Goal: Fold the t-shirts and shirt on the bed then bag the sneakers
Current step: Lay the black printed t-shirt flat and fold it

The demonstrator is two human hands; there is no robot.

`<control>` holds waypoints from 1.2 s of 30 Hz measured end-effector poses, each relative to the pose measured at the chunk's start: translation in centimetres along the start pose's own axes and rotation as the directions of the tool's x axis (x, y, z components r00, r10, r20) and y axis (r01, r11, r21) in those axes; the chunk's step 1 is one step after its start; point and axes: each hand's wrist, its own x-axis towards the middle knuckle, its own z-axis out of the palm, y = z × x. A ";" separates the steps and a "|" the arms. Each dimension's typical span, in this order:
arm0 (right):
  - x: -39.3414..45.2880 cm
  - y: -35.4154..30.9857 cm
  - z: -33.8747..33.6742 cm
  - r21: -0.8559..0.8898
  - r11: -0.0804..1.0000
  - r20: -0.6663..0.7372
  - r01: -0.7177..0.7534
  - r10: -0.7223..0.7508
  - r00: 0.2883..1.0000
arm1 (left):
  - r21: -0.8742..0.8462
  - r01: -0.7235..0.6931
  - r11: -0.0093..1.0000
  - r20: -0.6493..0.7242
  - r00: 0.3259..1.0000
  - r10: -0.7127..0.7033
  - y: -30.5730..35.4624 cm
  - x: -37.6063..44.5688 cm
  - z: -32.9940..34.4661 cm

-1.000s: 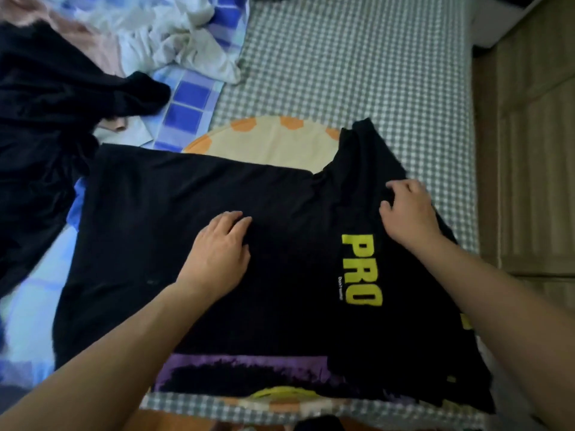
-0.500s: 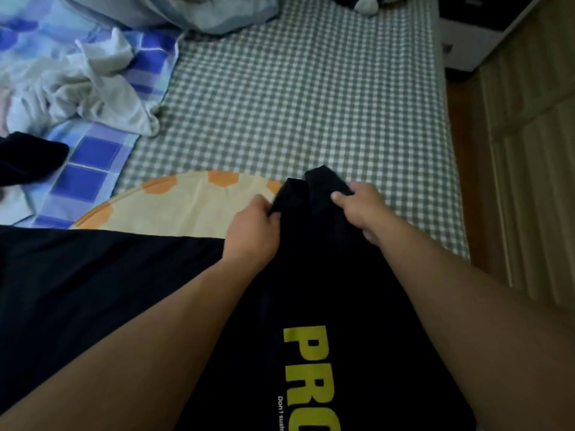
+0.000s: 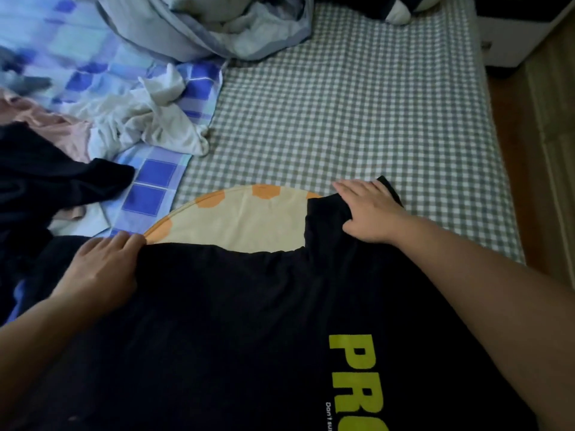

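A black t-shirt with yellow "PRO" lettering lies spread across the near part of the bed. My left hand rests flat on its far edge at the left, fingers straight. My right hand lies flat on the shirt's sleeve, which sticks out toward the far side of the bed, fingers straight and pressing it down. No sneakers or bag are in view.
A cream and orange round cushion lies under the shirt. Crumpled white, pink and black garments pile at the left on a blue patterned sheet. A grey bundle sits at the back. The checked sheet ends at the wooden floor.
Both hands were pinching the sleeve together half a second ago. Now the left hand has slid left along the shirt's far edge, and the right hand lies flat on the sleeve.
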 end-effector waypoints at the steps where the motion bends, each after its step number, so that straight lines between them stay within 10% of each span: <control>1: 0.4 -0.1 -0.5 -0.029 0.999 0.015 -0.022 0.022 1.000 | 0.033 0.009 0.999 0.006 1.000 -0.010 -0.8 0.2 0.1; 5: -0.3 -1.4 -3.1 -0.146 0.989 0.065 -0.026 0.036 0.997 | 0.149 -0.050 0.988 0.035 0.998 0.045 -1.9 0.1 -0.6; 12: -16.9 -5.6 -3.8 -0.069 0.997 -0.273 -0.029 0.009 0.962 | -0.001 -0.150 0.989 -0.124 0.981 0.148 -4.9 -9.7 -1.4; 21: -39.4 -11.5 3.9 -0.187 0.982 -0.283 0.009 -0.062 0.957 | 0.117 -0.509 0.853 -0.348 0.784 0.515 -9.7 -23.7 2.0; 27: -43.4 -13.6 11.2 -0.167 0.986 -0.126 -0.020 -0.002 0.992 | 0.161 -0.440 0.884 -0.287 0.836 0.468 -11.3 -27.4 7.7; 36: -45.9 -15.0 10.8 -0.173 0.985 -0.332 -0.002 -0.056 0.942 | 0.040 -0.345 0.938 -0.197 0.917 0.346 -12.8 -30.3 7.9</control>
